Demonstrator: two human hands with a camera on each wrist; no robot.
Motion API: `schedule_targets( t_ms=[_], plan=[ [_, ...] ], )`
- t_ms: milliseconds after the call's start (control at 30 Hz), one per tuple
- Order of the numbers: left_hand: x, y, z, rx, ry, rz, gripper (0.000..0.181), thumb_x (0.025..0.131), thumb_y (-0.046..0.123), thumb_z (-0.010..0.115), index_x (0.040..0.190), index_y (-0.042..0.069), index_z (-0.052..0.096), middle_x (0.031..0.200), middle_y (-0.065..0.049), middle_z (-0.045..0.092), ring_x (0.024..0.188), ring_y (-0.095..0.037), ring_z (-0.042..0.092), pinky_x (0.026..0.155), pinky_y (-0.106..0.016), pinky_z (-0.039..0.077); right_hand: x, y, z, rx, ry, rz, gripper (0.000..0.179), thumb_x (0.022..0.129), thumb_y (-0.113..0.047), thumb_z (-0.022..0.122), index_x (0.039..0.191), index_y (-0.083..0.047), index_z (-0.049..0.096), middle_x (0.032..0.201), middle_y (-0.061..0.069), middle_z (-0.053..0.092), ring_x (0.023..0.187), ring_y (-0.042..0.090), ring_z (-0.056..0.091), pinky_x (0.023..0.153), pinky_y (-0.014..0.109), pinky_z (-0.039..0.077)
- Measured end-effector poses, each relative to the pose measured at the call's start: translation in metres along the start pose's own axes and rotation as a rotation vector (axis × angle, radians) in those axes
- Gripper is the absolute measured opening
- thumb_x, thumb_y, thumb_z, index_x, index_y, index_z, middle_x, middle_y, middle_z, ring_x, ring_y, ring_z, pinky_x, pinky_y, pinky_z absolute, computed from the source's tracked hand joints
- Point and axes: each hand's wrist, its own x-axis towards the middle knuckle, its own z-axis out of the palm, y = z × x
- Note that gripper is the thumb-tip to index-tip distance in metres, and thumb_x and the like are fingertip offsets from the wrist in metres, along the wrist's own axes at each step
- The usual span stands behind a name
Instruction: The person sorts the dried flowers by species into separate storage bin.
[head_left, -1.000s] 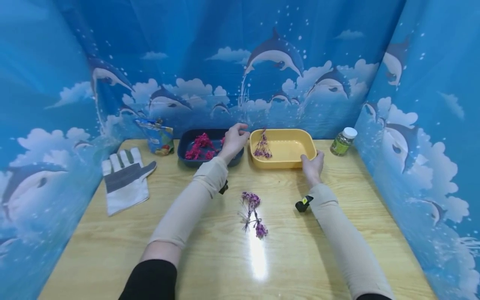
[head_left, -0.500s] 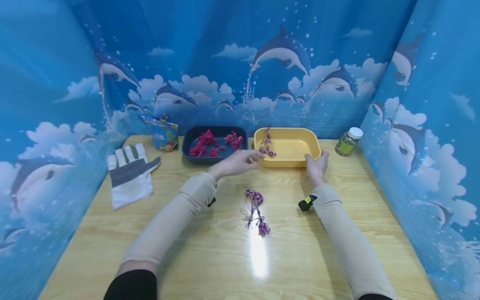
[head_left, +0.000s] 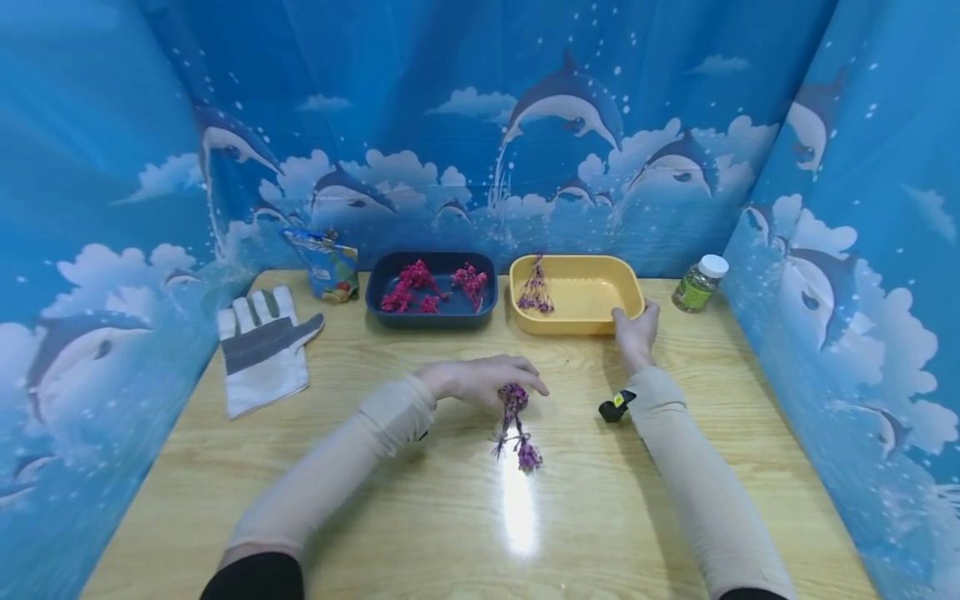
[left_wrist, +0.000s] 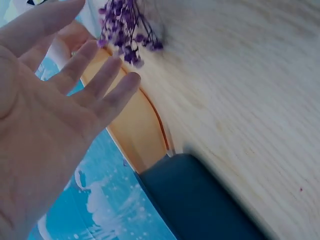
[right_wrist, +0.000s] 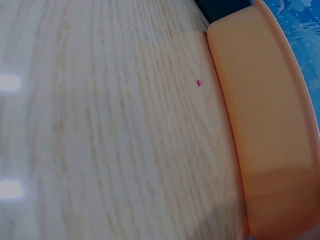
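Note:
My left hand hovers at the dried purple flowers in the middle of the table, its fingers spread and nearly straight. In the left wrist view, the hand is palm-on with nothing in it, and the purple flower heads appear just beyond the fingertips. My right hand grips the front right corner of a yellow rectangular tray, thumb at the rim. Inside that tray, at its left, lies another purple sprig. Only the outer wall of the yellow tray shows in the right wrist view; the hand is mostly out of frame.
Left of the yellow tray stands a dark blue tray holding pink-red dried flowers. A blue pouch and a work glove lie farther left. A white-lidded jar stands at right. A dolphin-print curtain encloses the table.
My left hand has moved from above the dark blue tray, past the yellow tray's front, down to the purple flowers. My right hand stays on the yellow tray. The view shifted slightly.

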Motion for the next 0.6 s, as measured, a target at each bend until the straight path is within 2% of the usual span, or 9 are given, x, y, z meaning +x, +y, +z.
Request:
schedule_targets(
  t_ms=[100,200,400,500,533,600],
  plan=[
    [0.002,0.003,0.007,0.094,-0.002,-0.022,0.082,0.082,-0.006,0.075,0.152,0.031,0.055,0.166,-0.006,0.041,0.155,-0.029,0.038,0.132,-0.051,0.029,0.000,0.000,0.000,-0.006,0.005,0.007,0.061,0.105,-0.013,0.054,0.159,-0.006,0.026,0.165,0.018,0.038,0.152,0.028,0.044,0.127,0.037,0.040],
    [0.004,0.004,0.015,0.192,-0.006,-0.044,0.077,0.083,-0.005,0.074,0.150,0.029,0.057,0.164,-0.006,0.044,0.152,-0.029,0.042,0.129,-0.049,0.036,0.000,0.001,0.000,-0.010,0.009,0.012,0.061,0.105,-0.013,0.054,0.159,-0.006,0.026,0.166,0.018,0.038,0.152,0.028,0.044,0.127,0.037,0.040],
    [0.003,0.005,0.023,0.355,-0.007,-0.094,0.066,0.085,0.016,0.085,0.145,0.029,0.060,0.158,-0.002,0.050,0.144,-0.023,0.049,0.117,-0.040,0.050,-0.001,0.001,0.001,-0.006,0.004,0.010,0.060,0.105,-0.015,0.053,0.159,-0.007,0.026,0.165,0.017,0.038,0.151,0.027,0.044,0.127,0.037,0.040],
    [0.002,0.004,0.024,0.423,0.007,-0.098,0.059,0.086,0.012,0.083,0.139,0.027,0.062,0.149,-0.002,0.056,0.133,-0.020,0.055,0.109,-0.034,0.054,0.000,0.001,0.000,-0.011,0.001,0.013,0.060,0.105,-0.016,0.052,0.159,-0.008,0.027,0.165,0.017,0.038,0.151,0.027,0.044,0.127,0.036,0.040],
    [0.002,0.003,0.024,0.432,0.015,-0.099,0.056,0.086,0.015,0.084,0.137,0.026,0.062,0.145,-0.001,0.058,0.130,-0.019,0.056,0.107,-0.033,0.055,0.000,0.001,0.000,-0.011,0.002,0.013,0.059,0.105,-0.016,0.053,0.158,-0.008,0.027,0.165,0.016,0.038,0.151,0.027,0.044,0.127,0.036,0.040],
    [0.001,0.002,0.024,0.443,0.030,-0.099,0.051,0.087,0.010,0.080,0.133,0.025,0.062,0.139,-0.001,0.060,0.125,-0.019,0.059,0.105,-0.033,0.055,0.000,0.001,0.000,-0.010,0.003,0.013,0.059,0.105,-0.015,0.052,0.158,-0.008,0.027,0.165,0.016,0.038,0.151,0.026,0.044,0.127,0.036,0.040]
  ],
)
